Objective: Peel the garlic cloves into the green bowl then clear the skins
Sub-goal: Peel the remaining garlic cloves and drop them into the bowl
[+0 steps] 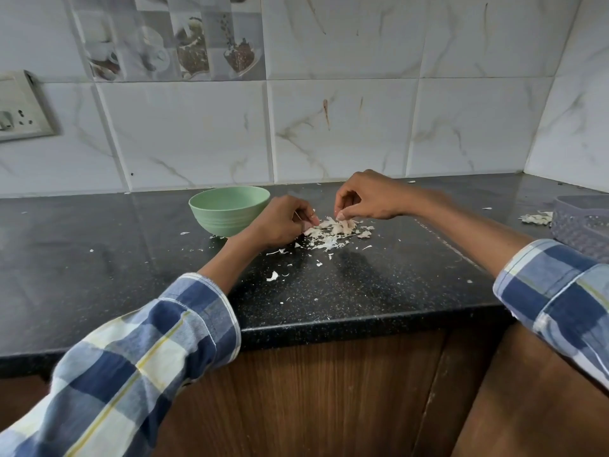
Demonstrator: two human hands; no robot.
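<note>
The green bowl (228, 209) stands on the black counter (379, 285), left of centre; its inside is hidden from here. A heap of pale garlic skins (333, 234) lies just right of it. My left hand (280, 222) rests at the heap's left edge, fingers curled, with skins pinched at the fingertips. My right hand (365, 197) hovers over the heap's top, thumb and fingers pinching at skins. I cannot make out any whole clove in the heap.
Small skin flakes (273, 276) are scattered across the counter toward the front edge. A grey plastic basket (583, 222) sits at the far right with another clump of skins (537, 218) beside it. The tiled wall with a switch socket (19, 107) backs the counter.
</note>
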